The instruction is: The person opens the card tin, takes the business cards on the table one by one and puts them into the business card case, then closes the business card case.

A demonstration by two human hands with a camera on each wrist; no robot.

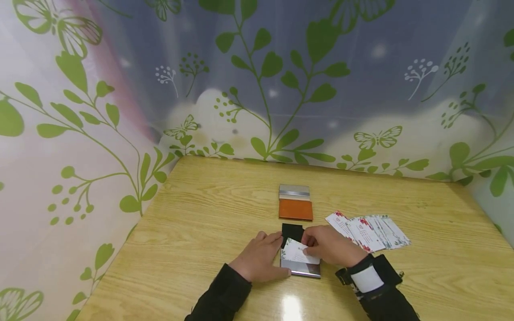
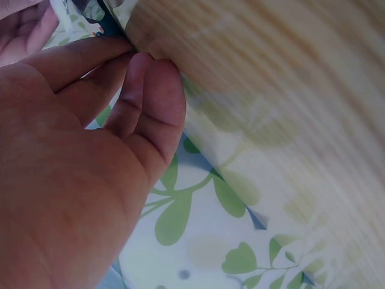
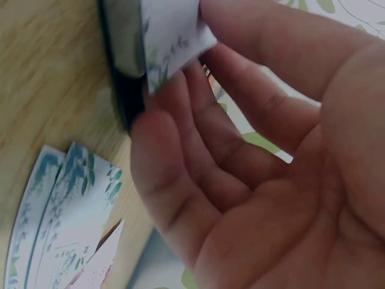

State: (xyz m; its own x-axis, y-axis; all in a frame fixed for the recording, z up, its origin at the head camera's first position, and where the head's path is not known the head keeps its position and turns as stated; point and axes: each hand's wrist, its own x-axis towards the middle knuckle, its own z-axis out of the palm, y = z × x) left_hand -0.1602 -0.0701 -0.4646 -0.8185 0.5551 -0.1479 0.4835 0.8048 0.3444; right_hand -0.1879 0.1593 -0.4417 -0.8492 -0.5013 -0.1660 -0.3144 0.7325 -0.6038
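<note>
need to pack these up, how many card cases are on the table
2. A black case, open, sits between the left hand and right hand, which holds a card. An orange case, also open, lies behind it.

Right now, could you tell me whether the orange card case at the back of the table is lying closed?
No, the orange card case lies open, its silver lid flat on the table behind it.

Both dark-sleeved forearms angle inward, left hand (image 1: 261,257) lying flat with straight fingers, right hand (image 1: 330,245) with fingers curled.
</note>
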